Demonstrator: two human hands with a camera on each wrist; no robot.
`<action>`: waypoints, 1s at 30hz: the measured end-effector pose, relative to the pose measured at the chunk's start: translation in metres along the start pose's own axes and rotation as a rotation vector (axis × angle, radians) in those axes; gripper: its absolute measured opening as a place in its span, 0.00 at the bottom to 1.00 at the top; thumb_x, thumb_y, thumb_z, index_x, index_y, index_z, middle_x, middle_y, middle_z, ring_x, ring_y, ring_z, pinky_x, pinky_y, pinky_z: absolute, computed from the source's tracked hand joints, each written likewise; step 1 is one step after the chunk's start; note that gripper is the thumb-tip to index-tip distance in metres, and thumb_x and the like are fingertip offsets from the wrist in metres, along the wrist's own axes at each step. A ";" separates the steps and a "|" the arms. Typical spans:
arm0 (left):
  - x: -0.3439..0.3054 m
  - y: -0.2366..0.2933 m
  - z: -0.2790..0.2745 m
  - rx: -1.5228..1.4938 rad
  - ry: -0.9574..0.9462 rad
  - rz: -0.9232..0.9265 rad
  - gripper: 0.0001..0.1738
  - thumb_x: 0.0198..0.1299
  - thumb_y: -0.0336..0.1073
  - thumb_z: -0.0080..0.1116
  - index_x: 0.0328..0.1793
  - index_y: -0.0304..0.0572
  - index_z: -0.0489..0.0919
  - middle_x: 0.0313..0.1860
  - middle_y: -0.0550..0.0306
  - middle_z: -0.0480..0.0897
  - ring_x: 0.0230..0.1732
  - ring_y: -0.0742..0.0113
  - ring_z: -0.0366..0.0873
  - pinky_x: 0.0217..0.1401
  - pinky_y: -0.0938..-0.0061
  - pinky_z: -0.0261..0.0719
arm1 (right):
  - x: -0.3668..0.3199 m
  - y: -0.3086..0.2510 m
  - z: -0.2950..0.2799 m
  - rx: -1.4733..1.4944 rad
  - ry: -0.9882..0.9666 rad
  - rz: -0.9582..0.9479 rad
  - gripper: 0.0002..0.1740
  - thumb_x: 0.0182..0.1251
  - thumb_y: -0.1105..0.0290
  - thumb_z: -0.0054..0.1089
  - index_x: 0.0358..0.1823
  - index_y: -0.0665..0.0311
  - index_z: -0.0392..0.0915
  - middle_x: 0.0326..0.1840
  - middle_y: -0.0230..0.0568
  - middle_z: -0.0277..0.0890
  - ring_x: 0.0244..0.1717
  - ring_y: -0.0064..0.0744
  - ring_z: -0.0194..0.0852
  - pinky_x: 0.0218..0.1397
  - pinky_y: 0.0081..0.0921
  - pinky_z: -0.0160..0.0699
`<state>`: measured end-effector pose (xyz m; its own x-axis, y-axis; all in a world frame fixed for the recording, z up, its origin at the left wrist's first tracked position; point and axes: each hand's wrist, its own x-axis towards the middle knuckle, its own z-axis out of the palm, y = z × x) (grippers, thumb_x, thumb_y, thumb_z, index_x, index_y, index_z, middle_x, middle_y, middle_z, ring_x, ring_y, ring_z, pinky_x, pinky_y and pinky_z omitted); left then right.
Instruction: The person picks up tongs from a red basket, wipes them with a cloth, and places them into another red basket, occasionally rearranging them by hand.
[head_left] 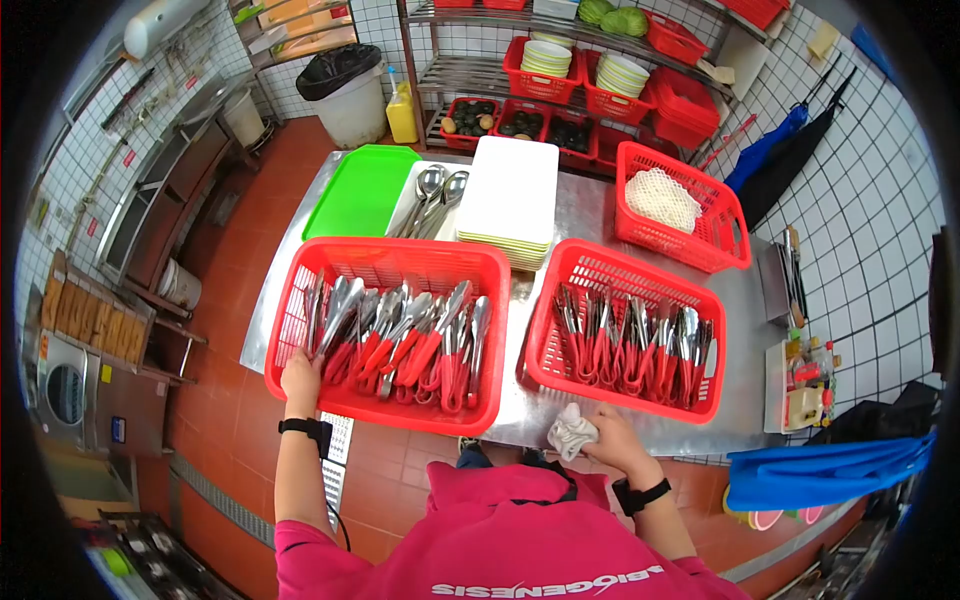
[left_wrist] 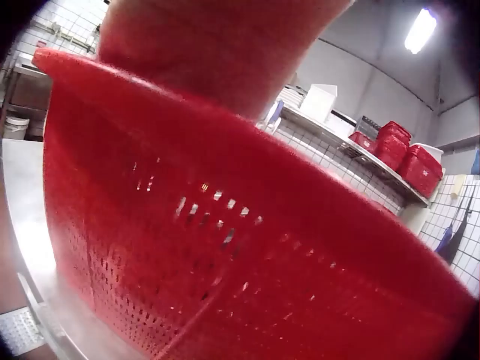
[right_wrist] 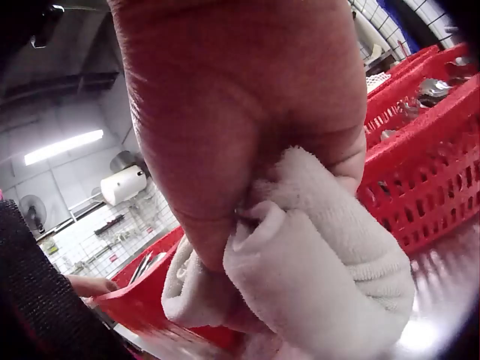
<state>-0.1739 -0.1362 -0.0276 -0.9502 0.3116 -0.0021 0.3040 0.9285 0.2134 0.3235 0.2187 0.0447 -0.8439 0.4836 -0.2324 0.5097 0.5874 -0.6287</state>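
Note:
My left hand (head_left: 300, 378) reaches over the front left corner of the left red basket (head_left: 390, 250), its fingers right at the tongs along that side. In the left wrist view the basket's perforated wall (left_wrist: 187, 247) hides the fingers, so I cannot tell whether they grip anything. Several metal tongs with red handles (head_left: 425, 350) stand bunched in this basket, metal ends up. A folded white cloth (right_wrist: 315, 262) is gripped in my right hand (head_left: 618, 440), in front of the right red basket (head_left: 625, 260). More red-handled tongs (head_left: 640, 340) stand in that one.
Behind the baskets on the steel table (head_left: 745, 350) are a green tray (head_left: 365, 190), large spoons (head_left: 430, 185) and stacked white trays (head_left: 508, 190). A red basket (head_left: 720, 245) with a white net bundle (head_left: 660, 198) stands back right. Shelves hold bowls (head_left: 545, 58) and red crates.

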 end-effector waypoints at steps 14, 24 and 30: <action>-0.017 0.013 -0.011 -0.049 0.082 0.071 0.16 0.59 0.42 0.71 0.48 0.44 0.82 0.46 0.48 0.87 0.48 0.45 0.86 0.49 0.51 0.83 | -0.027 0.075 0.009 -0.089 -0.050 0.168 0.28 0.53 0.61 0.72 0.58 0.52 0.85 0.58 0.56 0.76 0.58 0.59 0.79 0.61 0.47 0.80; -0.079 0.178 -0.064 -0.603 -0.115 0.429 0.09 0.63 0.29 0.68 0.48 0.36 0.86 0.35 0.50 0.89 0.35 0.67 0.87 0.39 0.73 0.83 | -0.061 0.155 0.016 -0.160 0.202 0.554 0.33 0.50 0.60 0.74 0.61 0.56 0.82 0.68 0.56 0.72 0.60 0.56 0.80 0.62 0.48 0.82; -0.150 0.307 -0.065 -0.632 -0.288 0.767 0.10 0.64 0.32 0.67 0.50 0.38 0.86 0.34 0.48 0.88 0.36 0.56 0.88 0.41 0.67 0.85 | -0.063 0.183 0.036 -0.061 0.229 0.626 0.35 0.48 0.62 0.73 0.62 0.58 0.81 0.70 0.55 0.71 0.59 0.56 0.81 0.61 0.47 0.83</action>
<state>0.0574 0.0891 0.1021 -0.4388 0.8884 0.1347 0.6505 0.2106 0.7297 0.4635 0.2723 -0.0825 -0.3324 0.8666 -0.3722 0.9060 0.1838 -0.3813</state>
